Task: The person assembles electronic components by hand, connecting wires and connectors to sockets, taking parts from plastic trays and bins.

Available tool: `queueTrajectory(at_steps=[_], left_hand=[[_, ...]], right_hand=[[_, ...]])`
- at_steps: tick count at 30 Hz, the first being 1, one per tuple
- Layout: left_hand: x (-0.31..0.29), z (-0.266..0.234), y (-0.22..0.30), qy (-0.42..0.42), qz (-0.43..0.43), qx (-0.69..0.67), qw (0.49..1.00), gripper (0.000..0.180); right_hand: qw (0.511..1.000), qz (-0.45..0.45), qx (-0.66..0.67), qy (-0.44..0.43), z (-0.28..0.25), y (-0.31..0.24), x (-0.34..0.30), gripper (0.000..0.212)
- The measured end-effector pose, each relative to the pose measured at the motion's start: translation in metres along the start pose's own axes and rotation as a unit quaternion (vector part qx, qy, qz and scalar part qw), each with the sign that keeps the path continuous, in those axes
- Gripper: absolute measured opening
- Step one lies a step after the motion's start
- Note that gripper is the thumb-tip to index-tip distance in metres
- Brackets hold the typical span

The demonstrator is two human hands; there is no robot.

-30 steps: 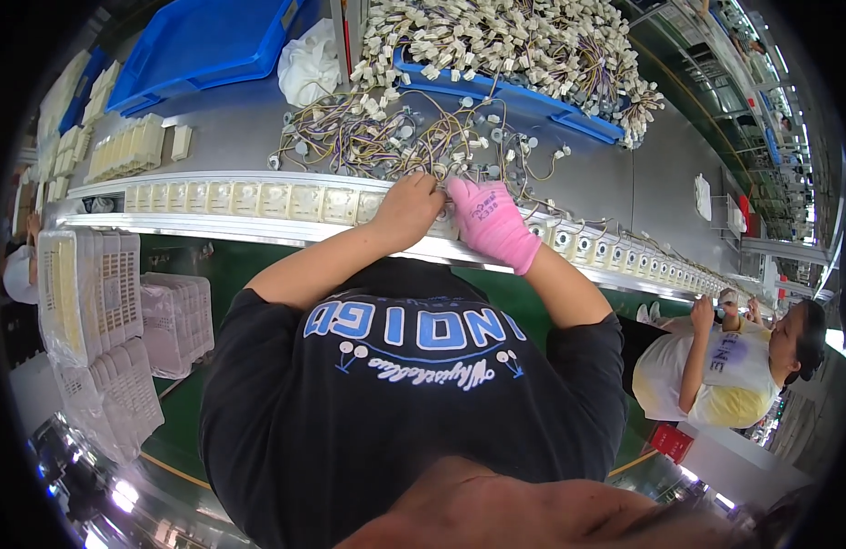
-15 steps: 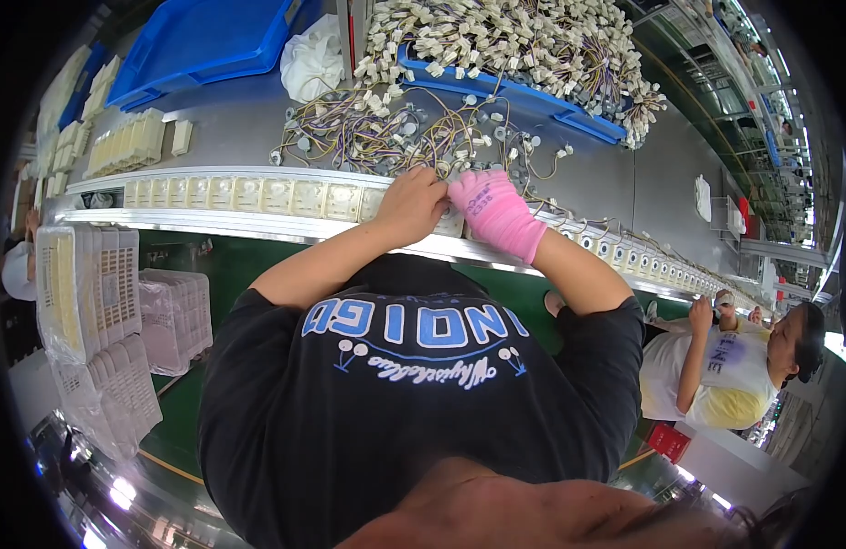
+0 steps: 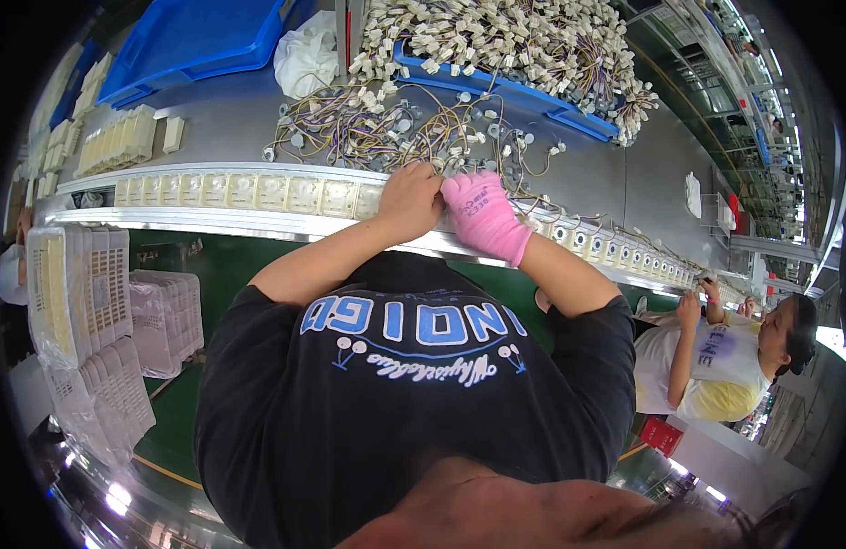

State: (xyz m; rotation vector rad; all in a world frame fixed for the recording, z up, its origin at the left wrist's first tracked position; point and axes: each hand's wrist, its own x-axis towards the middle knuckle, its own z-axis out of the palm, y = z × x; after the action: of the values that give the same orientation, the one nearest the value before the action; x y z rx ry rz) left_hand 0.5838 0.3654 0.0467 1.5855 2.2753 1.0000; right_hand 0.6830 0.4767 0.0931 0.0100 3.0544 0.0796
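My bare left hand (image 3: 410,199) and my right hand (image 3: 486,220) in a pink glove meet over a long metal rail (image 3: 190,218). Fingers of both are curled in and nearly touch at the tips; whatever they grip is hidden. Left of them the rail carries a row of square, cream plastic housings (image 3: 243,192). On its right side stand similar housings (image 3: 615,249), these with dark round centres and wires along the top. Just beyond my fingertips lies a loose tangle of wire leads (image 3: 359,128) with white connectors and small grey discs.
Behind the tangle, a blue tray (image 3: 569,119) is heaped with white-plugged leads (image 3: 524,41). Far left are an empty-looking blue tray (image 3: 190,46), a white plastic bag (image 3: 306,57) and stacked cream housings (image 3: 117,144). Crates (image 3: 80,293) stand lower left. A co-worker (image 3: 716,357) works at the right.
My gloved right hand has turned slightly, its fingertips drawn closer to my left hand. The whole view has shifted a little. The co-worker's hands have moved.
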Motion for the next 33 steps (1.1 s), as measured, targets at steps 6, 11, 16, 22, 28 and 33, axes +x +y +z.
queueTrajectory(at_steps=[6,11,16,22,28,33], left_hand=[[0.003,-0.002,0.009,-0.017,-0.038,-0.013,0.999,0.009],[-0.002,0.002,0.004,0.001,-0.007,-0.003,1.000,0.011],[-0.006,0.005,-0.002,0.012,0.015,0.007,1.000,0.014],[-0.001,0.006,-0.001,0.039,0.058,-0.011,0.997,0.011],[-0.005,0.007,-0.002,0.069,0.065,-0.004,0.996,0.012],[-0.004,0.008,0.000,0.074,0.090,0.000,0.993,0.011]], right_hand=[[0.998,-0.037,0.022,-0.048,-0.006,0.013,0.003,0.015],[0.994,-0.035,0.057,-0.091,-0.005,0.021,0.005,0.015],[0.993,-0.042,0.111,-0.025,-0.002,0.024,-0.002,0.017],[0.991,0.009,0.075,-0.108,-0.001,0.020,0.005,0.014],[0.900,0.069,0.383,-0.194,-0.014,0.060,0.029,0.016],[0.896,0.196,0.397,-0.039,0.081,0.128,0.070,0.029]])
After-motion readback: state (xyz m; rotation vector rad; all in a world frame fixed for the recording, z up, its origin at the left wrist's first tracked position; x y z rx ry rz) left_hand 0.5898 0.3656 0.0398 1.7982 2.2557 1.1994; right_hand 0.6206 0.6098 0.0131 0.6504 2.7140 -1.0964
